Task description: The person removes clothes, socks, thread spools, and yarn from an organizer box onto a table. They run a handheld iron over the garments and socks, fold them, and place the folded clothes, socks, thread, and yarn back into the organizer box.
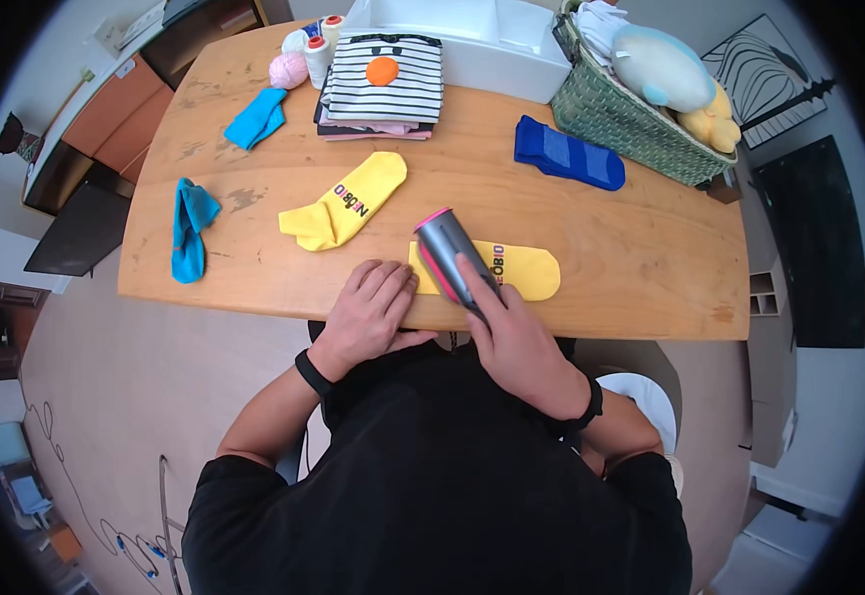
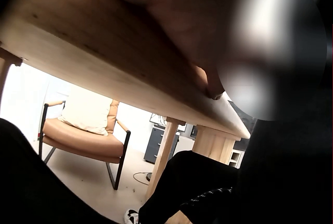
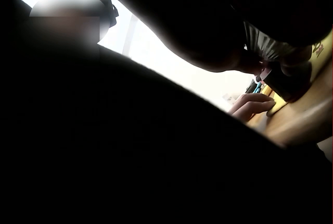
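A yellow sock [image 1: 533, 273] with printed letters lies flat near the front edge of the table. Over its left part, the right hand [image 1: 526, 352] grips a grey and pink handheld device [image 1: 447, 248], index finger stretched along its body. The left hand [image 1: 365, 309] rests with extended fingers at the sock's left end, thumb by the table edge. In the left wrist view the left hand [image 2: 179, 31] lies on the tabletop, mostly dark. The right wrist view shows the left hand's fingers [image 3: 252, 104] beside the yellow sock [image 3: 280, 102]; the right hand there is dark.
A second yellow sock [image 1: 348, 203] lies left of centre, blue socks [image 1: 254, 119] farther left, a dark blue pair [image 1: 568, 154] at right. Folded clothes [image 1: 383, 84], thread spools [image 1: 317, 61], a white box [image 1: 497, 50] and a green basket [image 1: 631, 119] stand along the back.
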`<state>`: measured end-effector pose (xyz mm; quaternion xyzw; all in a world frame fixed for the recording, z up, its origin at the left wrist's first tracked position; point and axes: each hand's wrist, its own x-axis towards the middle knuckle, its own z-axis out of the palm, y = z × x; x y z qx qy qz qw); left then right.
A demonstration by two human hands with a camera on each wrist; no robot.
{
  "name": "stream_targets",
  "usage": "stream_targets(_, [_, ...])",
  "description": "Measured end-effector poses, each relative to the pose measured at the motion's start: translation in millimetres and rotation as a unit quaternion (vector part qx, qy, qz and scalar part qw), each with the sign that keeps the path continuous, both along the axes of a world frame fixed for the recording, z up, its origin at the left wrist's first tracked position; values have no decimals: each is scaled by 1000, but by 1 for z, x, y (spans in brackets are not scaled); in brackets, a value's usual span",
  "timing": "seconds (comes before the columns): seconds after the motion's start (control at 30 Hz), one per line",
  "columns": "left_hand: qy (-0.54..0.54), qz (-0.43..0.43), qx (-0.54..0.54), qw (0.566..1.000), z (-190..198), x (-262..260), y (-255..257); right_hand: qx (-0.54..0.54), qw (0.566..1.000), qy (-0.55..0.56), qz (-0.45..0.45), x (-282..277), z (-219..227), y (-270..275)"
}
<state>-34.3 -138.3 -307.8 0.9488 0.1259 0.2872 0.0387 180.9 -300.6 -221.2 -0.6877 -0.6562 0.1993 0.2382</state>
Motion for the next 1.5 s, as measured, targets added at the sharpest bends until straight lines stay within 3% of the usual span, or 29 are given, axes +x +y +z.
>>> stream_targets(0.47, [-9,1,-5,1000,1,1,-1,-20,995,-27,-91,16,1,-19])
stream_targets(0.9, [-13,0,-9,1000,0,2,-1,-2,993,8,-117,35,2,-36])
stream_targets(1.5, [-4,-1,-7,1000,2,2,0,-29,982,-41,-182,36,7,-51])
